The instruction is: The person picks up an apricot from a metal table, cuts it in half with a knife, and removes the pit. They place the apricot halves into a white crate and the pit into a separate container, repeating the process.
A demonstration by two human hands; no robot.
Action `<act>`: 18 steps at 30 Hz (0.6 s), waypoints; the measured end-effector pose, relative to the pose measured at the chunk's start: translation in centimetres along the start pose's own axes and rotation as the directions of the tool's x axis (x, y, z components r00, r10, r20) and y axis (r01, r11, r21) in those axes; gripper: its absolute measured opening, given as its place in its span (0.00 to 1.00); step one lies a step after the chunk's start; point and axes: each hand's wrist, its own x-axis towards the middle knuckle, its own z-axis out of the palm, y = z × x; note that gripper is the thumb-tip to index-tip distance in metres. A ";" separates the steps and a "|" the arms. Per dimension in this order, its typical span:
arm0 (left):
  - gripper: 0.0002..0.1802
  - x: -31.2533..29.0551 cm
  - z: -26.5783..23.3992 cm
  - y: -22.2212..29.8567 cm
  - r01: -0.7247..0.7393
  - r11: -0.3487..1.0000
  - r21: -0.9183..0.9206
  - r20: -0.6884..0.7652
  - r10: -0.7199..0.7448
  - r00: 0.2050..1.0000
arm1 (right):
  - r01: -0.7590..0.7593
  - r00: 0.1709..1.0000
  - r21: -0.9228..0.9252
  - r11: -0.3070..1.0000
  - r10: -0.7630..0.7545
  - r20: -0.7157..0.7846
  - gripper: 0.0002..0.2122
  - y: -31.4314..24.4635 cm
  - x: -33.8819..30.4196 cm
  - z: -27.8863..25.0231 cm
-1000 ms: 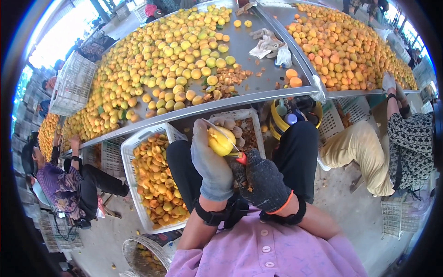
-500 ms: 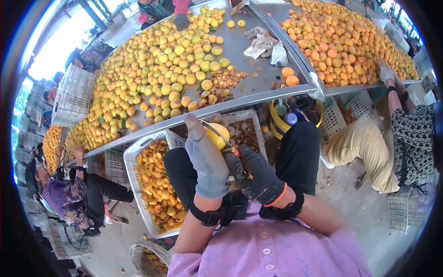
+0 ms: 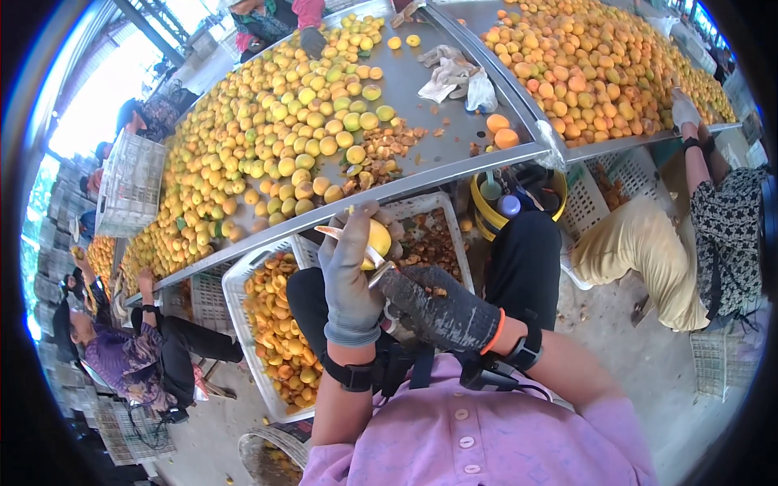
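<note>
While L hand [image 3: 350,274], pointing fwd, holds fruit [image 3: 378,237], R hand [image 3: 442,308], angled L, grips tool [image 3: 380,273]

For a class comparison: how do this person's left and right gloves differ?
The left glove is grey; the right glove is black. The left has a grey cuff, the right an orange-edged one. The left holds a yellow fruit, the right a metal tool. Both wrists wear black straps.

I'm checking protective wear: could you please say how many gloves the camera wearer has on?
2: a grey glove on the left hand, a dark glove on the right hand; both in view.
</note>
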 end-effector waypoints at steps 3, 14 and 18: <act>0.26 0.0 -0.6 -0.3 0.004 0.985 -0.173 0.055 0.005 0.998 | 0.116 0.992 -0.203 0.972 -0.122 -0.018 0.08 -0.5 -0.8 -0.1; 0.31 -0.9 -0.6 -0.7 0.044 0.950 -0.308 0.117 -0.008 0.993 | 0.031 0.951 -0.672 0.740 -0.229 -0.209 0.15 -0.8 -1.4 0.2; 0.28 -0.9 -1.2 -0.9 0.046 0.946 -0.320 0.102 -0.013 0.995 | -0.006 0.969 -0.687 0.727 -0.166 -0.185 0.14 -1.0 -1.7 0.8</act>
